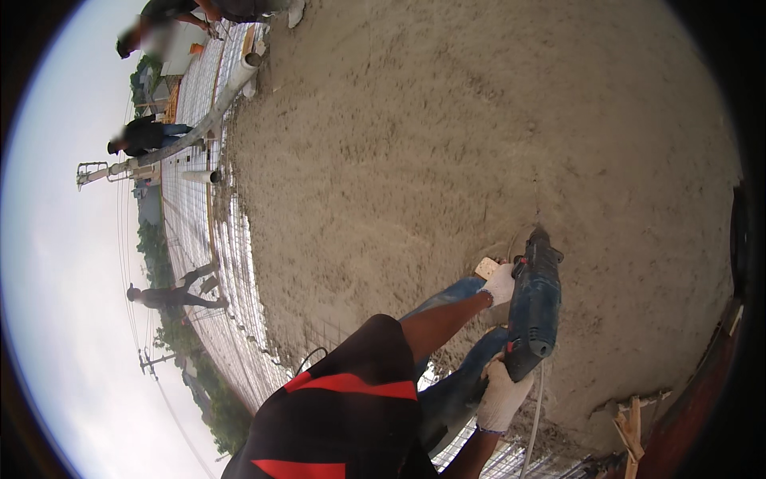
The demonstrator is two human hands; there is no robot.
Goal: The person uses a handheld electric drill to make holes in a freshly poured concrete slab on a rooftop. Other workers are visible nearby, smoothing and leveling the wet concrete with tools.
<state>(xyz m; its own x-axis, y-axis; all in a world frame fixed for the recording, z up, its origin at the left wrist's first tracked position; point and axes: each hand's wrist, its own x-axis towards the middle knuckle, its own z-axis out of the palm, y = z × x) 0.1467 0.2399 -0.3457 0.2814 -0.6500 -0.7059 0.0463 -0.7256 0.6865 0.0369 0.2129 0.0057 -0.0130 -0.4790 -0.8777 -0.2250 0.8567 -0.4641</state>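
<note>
My left hand (499,284), in a white knit glove, is wrapped around the front side handle of a blue and black rotary hammer drill (533,299). My right hand (505,393), gloved too, grips the rear handle, and a pale cord (536,423) runs down beside it. The tool's nose points into wet grey concrete (447,144); how deep any bit sits I cannot tell. A small pale wooden piece (487,267) shows just beside my left hand. My jeans-clad legs are partly hidden behind my arms.
Three workers (144,137) stand along the left on steel mesh (191,239); a thick hose (199,128) and a white pipe (199,176) are among them. Broken timber (634,427) lies by a red edge (678,407) at lower right. Trees and wires show beyond.
</note>
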